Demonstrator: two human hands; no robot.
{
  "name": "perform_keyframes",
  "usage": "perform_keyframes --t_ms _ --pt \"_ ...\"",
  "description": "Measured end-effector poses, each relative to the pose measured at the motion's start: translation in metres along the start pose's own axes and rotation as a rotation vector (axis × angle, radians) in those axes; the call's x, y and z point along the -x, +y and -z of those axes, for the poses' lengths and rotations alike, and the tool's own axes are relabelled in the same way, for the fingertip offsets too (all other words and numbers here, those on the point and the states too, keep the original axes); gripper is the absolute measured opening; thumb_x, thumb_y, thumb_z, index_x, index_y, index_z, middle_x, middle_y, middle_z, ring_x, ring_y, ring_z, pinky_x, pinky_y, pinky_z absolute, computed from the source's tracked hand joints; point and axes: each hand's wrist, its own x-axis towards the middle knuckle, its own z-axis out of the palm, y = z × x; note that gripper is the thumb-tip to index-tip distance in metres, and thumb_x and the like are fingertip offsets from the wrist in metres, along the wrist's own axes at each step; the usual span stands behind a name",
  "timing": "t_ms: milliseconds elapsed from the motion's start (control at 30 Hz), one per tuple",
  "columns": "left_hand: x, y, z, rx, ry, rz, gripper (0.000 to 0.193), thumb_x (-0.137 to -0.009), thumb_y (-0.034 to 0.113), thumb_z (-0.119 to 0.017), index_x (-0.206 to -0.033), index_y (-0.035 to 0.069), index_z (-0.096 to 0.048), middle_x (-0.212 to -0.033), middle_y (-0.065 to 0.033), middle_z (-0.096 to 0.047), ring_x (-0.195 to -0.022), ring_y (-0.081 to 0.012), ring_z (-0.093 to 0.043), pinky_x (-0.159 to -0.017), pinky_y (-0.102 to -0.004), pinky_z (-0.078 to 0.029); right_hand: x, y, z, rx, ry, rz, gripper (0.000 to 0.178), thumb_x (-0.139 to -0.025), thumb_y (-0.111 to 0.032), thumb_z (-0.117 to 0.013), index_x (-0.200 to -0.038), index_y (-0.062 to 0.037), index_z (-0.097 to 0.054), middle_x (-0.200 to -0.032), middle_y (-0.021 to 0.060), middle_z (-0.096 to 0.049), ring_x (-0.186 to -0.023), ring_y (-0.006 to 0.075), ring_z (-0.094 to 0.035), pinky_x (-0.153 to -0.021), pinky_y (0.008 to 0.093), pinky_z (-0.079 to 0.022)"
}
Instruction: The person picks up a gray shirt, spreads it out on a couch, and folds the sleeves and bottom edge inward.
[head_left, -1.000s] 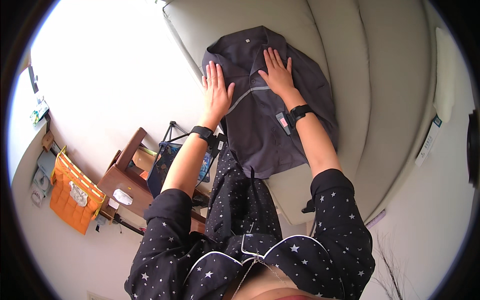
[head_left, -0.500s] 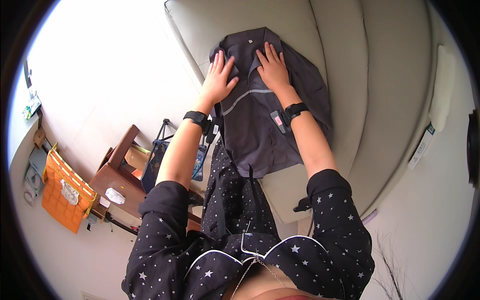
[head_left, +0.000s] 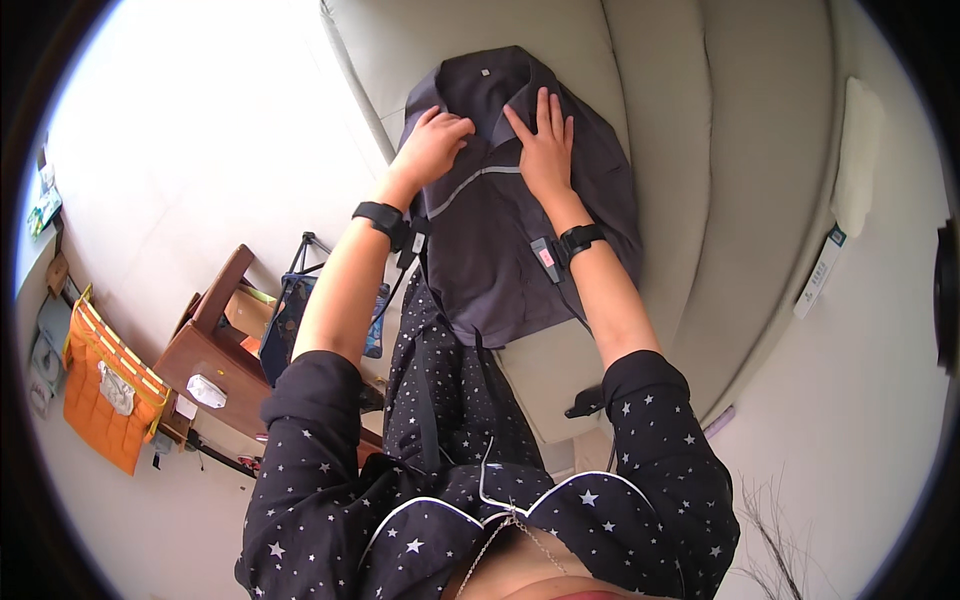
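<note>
A dark grey collared jacket (head_left: 500, 260) with a pale stripe across its chest lies spread, front up, on a beige sofa. Its neck opening faces away from me, with a small light label inside. At the left side of the collar, my left hand (head_left: 432, 150) has its fingers curled in on the fabric. My right hand (head_left: 547, 155) lies on the right collar flap, fingers stretched out and apart, palm down. Each wrist wears a black band with a small device; the right one's device rests over the jacket.
The beige sofa (head_left: 665, 150) reaches behind and right of the jacket. On the left stand a brown wooden chair (head_left: 205, 350) and a dark blue patterned bag (head_left: 285, 325). An orange padded cushion (head_left: 112, 390) is farther left. A white box (head_left: 820, 270) lies beyond the sofa's right edge.
My left fingers have gone from spread to curled at the collar. The collar now lies more open, its neck opening wider. My right hand stays on the right flap, fingers more spread.
</note>
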Motion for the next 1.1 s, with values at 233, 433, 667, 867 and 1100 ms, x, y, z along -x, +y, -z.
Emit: perform_keyframes --t_ms 233,433,667,867,1100 --pt "0.001 0.031 -0.026 -0.543 0.208 0.077 0.039 -0.074 0.012 -0.058 -0.111 0.004 -0.050 -0.123 -0.0154 -0.045 -0.125 -0.0332 -0.030 -0.105 -0.0501 -0.022 0.099 0.035 -0.023 -0.248 0.191 -0.614 0.054 -0.078 -0.010 -0.057 -0.124 0.0063 -0.034 -0.132 0.0352 -0.023 -0.118 0.0476 -0.030 -0.099 0.0488 -0.027" --pt "0.024 0.085 -0.091 -0.513 0.198 -0.049 0.032 -0.070 0.008 -0.057 -0.102 0.005 -0.055 -0.118 -0.0107 -0.047 -0.119 -0.0274 -0.037 -0.099 -0.0431 -0.028 0.223 0.107 -0.006 -0.093 0.140 -0.635 0.042 -0.076 -0.011 -0.060 -0.111 0.0035 -0.043 -0.124 0.0287 -0.036 -0.111 0.0422 -0.038 -0.093 0.0459 -0.034" --pt "0.088 0.130 -0.184 -0.440 -0.045 0.071 0.022 -0.069 0.005 -0.054 -0.091 0.004 -0.055 -0.099 -0.0106 -0.053 -0.104 -0.0300 -0.047 -0.083 -0.0406 -0.039 0.391 0.121 -0.078 -0.379 -0.272 -1.220 0.037 -0.074 -0.019 -0.064 -0.100 0.0019 -0.049 -0.083 0.0218 -0.060 -0.071 0.0368 -0.060 -0.066 0.0412 -0.051" --pt "0.158 0.161 -0.257 -0.368 -0.330 0.036 0.009 -0.075 0.013 -0.054 -0.082 0.008 -0.051 -0.074 -0.0100 -0.053 -0.067 -0.0286 -0.058 -0.058 -0.0376 -0.050 0.420 0.096 -0.098 -1.279 -0.009 -1.864 0.050 -0.074 -0.024 -0.072 -0.108 -0.0020 -0.043 -0.082 0.0122 -0.059 -0.061 0.0219 -0.061 -0.046 0.0320 -0.051" --pt "0.200 0.213 -0.367 -0.681 -0.553 0.100 0.043 -0.065 0.031 -0.070 -0.091 0.008 -0.046 -0.089 -0.0077 -0.049 -0.084 -0.0232 -0.054 -0.057 -0.0319 -0.052 0.431 0.144 -0.126 -1.444 0.187 -1.766 0.040 -0.071 -0.021 -0.075 -0.097 -0.0035 -0.050 -0.072 0.0062 -0.057 -0.049 0.0135 -0.054 -0.039 0.0249 -0.042"
